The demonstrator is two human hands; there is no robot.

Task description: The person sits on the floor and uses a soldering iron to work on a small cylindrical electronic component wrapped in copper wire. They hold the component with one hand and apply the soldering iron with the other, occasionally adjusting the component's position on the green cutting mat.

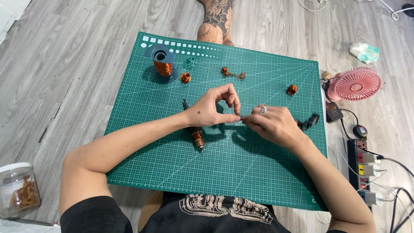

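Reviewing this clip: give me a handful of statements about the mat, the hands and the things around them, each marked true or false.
1. Both hands meet fingertip to fingertip over the green cutting mat. True: the left hand and right hand pinch something too small to identify.
2. The spool of copper wire lies on its side. False: it stands upright near the mat's far left corner.
3. A pink fan sits on the floor right of the mat. True.
4. The motor rotor is held in the right hand. False: it lies on the mat under the left wrist.
5. A clear jar stands on the mat. False: it is on the floor, lower left.
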